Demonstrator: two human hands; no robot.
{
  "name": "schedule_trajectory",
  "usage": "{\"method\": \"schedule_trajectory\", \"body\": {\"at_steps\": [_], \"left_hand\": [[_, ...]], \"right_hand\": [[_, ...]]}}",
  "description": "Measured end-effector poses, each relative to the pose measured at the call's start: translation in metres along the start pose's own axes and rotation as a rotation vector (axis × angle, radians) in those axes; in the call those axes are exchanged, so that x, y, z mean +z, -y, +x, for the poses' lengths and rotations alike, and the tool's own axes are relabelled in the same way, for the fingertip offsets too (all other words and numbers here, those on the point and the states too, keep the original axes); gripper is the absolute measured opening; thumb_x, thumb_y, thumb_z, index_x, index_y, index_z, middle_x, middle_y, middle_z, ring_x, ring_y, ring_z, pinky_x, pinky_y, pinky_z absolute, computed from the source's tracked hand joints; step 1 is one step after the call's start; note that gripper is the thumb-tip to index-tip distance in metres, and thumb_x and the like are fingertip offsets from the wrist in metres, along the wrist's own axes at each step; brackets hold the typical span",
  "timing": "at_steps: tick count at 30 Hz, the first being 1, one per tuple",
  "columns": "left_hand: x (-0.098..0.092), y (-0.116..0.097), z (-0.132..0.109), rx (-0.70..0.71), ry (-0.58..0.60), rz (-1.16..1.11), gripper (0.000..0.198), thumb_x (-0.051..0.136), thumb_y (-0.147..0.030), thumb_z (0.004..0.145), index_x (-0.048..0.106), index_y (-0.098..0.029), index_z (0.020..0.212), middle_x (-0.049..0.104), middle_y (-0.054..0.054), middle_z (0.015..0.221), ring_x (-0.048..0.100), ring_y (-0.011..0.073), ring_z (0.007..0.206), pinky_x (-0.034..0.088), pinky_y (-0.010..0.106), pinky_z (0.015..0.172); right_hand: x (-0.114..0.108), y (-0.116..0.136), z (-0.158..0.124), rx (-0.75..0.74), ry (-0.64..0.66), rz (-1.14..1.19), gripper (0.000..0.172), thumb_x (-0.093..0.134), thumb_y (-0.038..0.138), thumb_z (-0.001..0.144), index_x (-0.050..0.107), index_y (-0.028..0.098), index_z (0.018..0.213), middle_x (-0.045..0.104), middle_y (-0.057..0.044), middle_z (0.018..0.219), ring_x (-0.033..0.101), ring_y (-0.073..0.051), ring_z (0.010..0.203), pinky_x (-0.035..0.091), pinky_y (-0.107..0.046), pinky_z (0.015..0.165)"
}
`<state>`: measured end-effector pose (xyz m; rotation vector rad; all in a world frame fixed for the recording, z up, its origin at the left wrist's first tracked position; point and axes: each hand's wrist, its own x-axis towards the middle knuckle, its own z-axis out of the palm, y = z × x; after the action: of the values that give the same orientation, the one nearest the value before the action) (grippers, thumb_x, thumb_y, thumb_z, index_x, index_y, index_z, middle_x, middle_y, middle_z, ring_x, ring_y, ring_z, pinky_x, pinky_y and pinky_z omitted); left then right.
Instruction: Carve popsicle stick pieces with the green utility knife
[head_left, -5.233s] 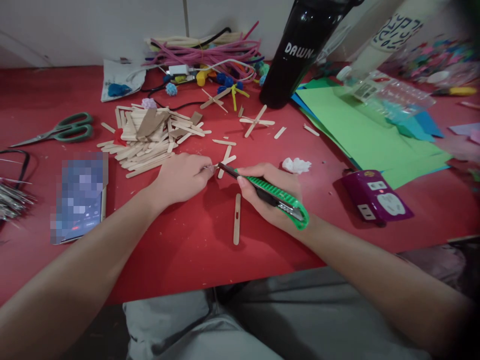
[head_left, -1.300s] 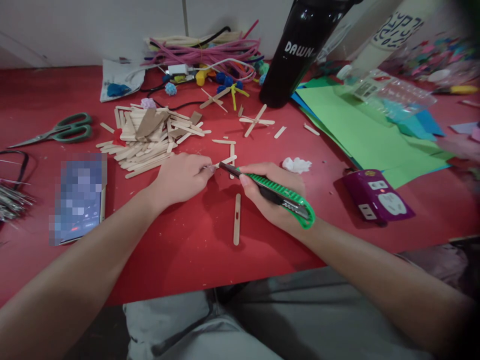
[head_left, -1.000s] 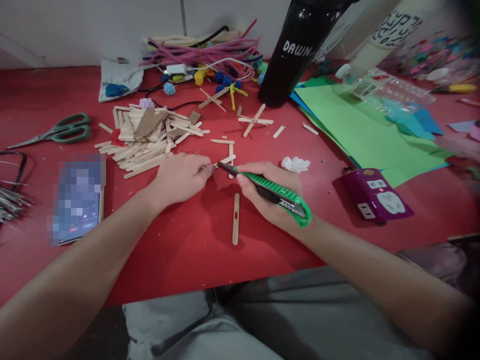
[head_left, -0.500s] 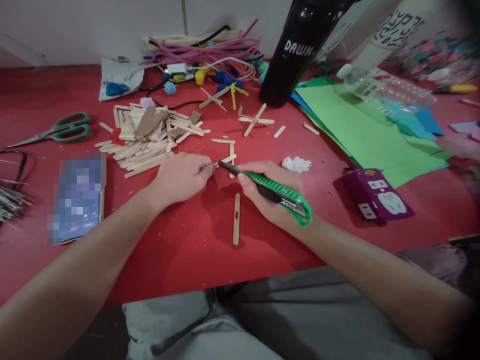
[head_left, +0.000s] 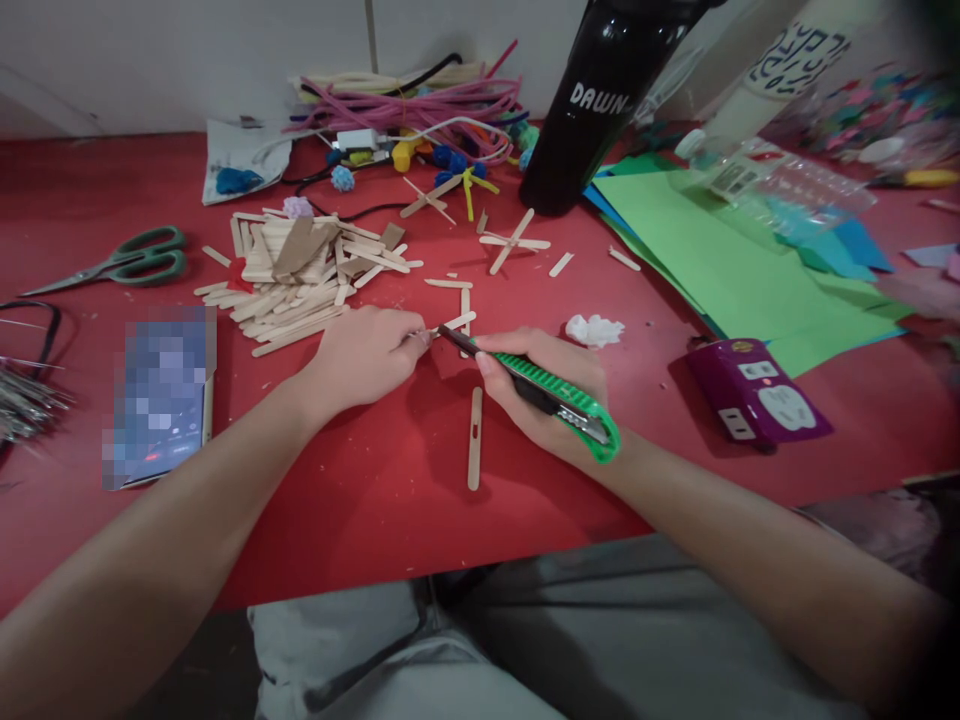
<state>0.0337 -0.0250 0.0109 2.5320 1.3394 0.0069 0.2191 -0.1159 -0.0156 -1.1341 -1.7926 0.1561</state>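
My right hand (head_left: 544, 385) is closed around a green utility knife (head_left: 551, 385), its dark blade pointing left. The blade tip meets a wooden craft stick (head_left: 463, 321) that my left hand (head_left: 371, 352) pinches near one end. My left fingertips hide part of that stick. Another craft stick (head_left: 475, 440), with a small slot cut in its middle, lies on the red table in front of my hands. Just beyond the blade lie a few more stick pieces (head_left: 448, 283). A heap of craft sticks (head_left: 292, 270) sits behind my left hand.
On the left are green-handled scissors (head_left: 150, 255) and a phone (head_left: 165, 400). A black bottle (head_left: 592, 110) stands at the back, with pink pipe cleaners (head_left: 420, 100) beside it. Green paper sheets (head_left: 750, 240) and a purple power adapter (head_left: 757, 395) lie to the right.
The knife's rear end has dipped slightly while its tip stays at the stick. My left hand keeps its pinch, and the whole view has shifted a little.
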Motion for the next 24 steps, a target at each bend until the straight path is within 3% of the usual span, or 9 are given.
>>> {"method": "schedule_trajectory", "body": {"at_steps": [24], "left_hand": [[0.0019,0.0018,0.0006,0.008,-0.013,-0.008,0.037,0.032,-0.040,0.090,0.059,-0.020,0.075,0.068,0.004,0.079,0.058,0.0200,0.073,0.026,0.032,0.059]], "right_hand": [[-0.0006,0.0031,0.0021,0.044,-0.006,-0.078,0.010,0.062,0.021,0.088,0.067,0.019,0.096,0.073,-0.004,0.085,0.068,-0.013,0.071,0.054,-0.024,0.068]]}}
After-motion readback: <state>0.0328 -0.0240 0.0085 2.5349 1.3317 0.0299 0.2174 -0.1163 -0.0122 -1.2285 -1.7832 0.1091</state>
